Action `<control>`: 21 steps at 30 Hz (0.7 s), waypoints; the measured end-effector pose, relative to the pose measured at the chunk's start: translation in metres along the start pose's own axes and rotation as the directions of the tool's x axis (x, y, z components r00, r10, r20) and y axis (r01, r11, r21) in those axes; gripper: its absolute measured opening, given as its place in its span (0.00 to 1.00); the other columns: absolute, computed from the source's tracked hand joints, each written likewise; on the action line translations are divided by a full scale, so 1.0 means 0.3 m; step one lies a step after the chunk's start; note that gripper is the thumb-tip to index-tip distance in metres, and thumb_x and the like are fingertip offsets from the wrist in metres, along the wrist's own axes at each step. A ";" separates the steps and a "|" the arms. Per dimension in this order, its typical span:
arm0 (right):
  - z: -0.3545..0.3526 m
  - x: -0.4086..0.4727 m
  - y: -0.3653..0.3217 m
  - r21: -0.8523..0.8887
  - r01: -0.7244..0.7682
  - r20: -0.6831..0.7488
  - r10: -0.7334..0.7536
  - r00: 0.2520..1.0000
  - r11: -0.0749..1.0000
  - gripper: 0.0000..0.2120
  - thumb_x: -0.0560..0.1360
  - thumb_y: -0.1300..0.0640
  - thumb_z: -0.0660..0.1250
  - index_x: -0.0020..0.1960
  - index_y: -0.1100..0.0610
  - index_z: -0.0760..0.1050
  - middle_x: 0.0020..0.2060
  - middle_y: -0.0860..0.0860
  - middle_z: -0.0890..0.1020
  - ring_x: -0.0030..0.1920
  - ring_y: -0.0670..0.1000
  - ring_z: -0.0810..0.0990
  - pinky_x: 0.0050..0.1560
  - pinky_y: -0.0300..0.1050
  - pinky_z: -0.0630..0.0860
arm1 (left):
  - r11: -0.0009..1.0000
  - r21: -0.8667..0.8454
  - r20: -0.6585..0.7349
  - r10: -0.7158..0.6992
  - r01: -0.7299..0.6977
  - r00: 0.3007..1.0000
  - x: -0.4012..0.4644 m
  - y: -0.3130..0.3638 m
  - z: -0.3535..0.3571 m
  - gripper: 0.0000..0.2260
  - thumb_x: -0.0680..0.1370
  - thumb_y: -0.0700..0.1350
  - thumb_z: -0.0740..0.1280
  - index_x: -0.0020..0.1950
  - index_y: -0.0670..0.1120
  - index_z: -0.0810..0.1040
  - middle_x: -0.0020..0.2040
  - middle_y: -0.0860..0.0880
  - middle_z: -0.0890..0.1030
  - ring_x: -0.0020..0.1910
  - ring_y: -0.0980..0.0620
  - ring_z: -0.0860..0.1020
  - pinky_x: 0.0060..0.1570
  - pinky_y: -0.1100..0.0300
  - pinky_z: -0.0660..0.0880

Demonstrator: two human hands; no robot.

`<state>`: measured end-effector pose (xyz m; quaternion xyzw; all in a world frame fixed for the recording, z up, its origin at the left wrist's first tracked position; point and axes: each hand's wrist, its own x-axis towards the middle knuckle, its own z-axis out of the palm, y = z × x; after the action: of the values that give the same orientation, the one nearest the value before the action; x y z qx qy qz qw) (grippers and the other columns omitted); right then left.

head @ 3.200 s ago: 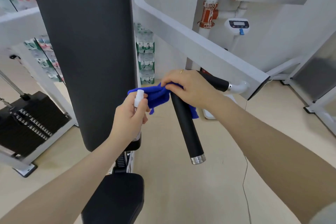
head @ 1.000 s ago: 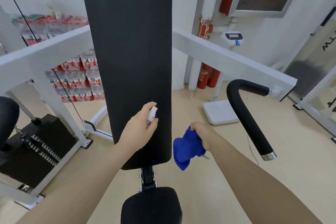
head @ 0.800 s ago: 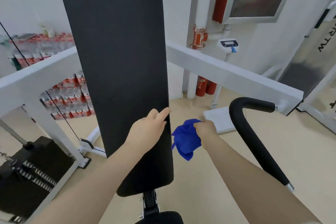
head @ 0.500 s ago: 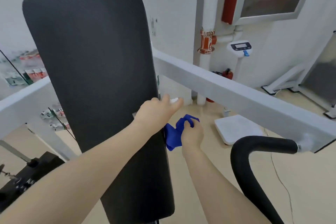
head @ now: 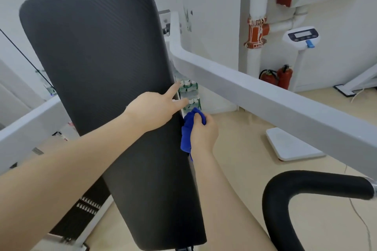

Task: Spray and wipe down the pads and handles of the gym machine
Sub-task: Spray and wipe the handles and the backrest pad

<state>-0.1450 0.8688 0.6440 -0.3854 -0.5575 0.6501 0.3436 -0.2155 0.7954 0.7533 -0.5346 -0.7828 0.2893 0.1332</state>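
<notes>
Two hands at the back pad (head: 102,87)'s right edge

My right hand (head: 203,131) bunches the blue cloth (head: 187,128) against it; my left hand (head: 155,110) lies across the face, fingers extended, bottle unseen; pad wiping barely begun; curved handle (head: 285,199) waits alongside.

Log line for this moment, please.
stage: wiping back pad right edge | left hand: on pad, spray bottle not visible | right hand: grips blue cloth | handle: untouched

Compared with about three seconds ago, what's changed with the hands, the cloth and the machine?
The right hand has let go of the black handle, carrying the blue cloth over to the right edge of the back pad. The left hand moved onto the pad's edge, fingers now stretched out; the spray bottle it held can't be seen now. The cloth stays gripped in the right hand.
</notes>
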 end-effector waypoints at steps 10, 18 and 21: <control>0.063 0.013 0.010 0.005 -0.025 0.184 0.024 0.983 1.000 0.07 0.81 0.53 0.54 0.48 0.51 0.70 0.62 0.53 0.72 0.61 0.51 0.72 0.64 0.51 0.66 | 0.999 0.038 0.031 0.003 -0.004 1.000 0.022 0.013 -0.002 0.23 0.78 0.39 0.58 0.71 0.51 0.57 0.73 0.43 0.57 0.25 0.52 0.68 0.25 0.57 0.72; 0.035 -0.003 0.039 -0.137 -0.029 0.121 0.046 0.992 0.990 0.10 0.81 0.55 0.53 0.54 0.60 0.68 0.39 0.48 0.73 0.40 0.48 0.74 0.40 0.34 0.67 | 0.998 -0.064 -0.255 -0.037 0.022 0.966 -0.061 -0.024 0.037 0.28 0.72 0.37 0.66 0.70 0.49 0.62 0.74 0.40 0.60 0.21 0.52 0.65 0.19 0.63 0.62; 0.077 0.010 -0.058 -0.066 0.041 0.145 -0.031 0.989 0.997 0.06 0.81 0.55 0.54 0.49 0.55 0.69 0.43 0.50 0.75 0.44 0.50 0.75 0.43 0.42 0.68 | 0.977 -0.165 -0.452 -0.196 0.135 0.870 -0.146 -0.057 0.061 0.31 0.68 0.40 0.71 0.70 0.41 0.67 0.71 0.37 0.65 0.18 0.49 0.63 0.18 0.66 0.56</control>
<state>-0.1664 0.8633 0.6628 -0.3391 -0.6098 0.6502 0.3007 -0.2206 0.7453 0.7534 -0.5266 -0.7876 0.0892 0.3071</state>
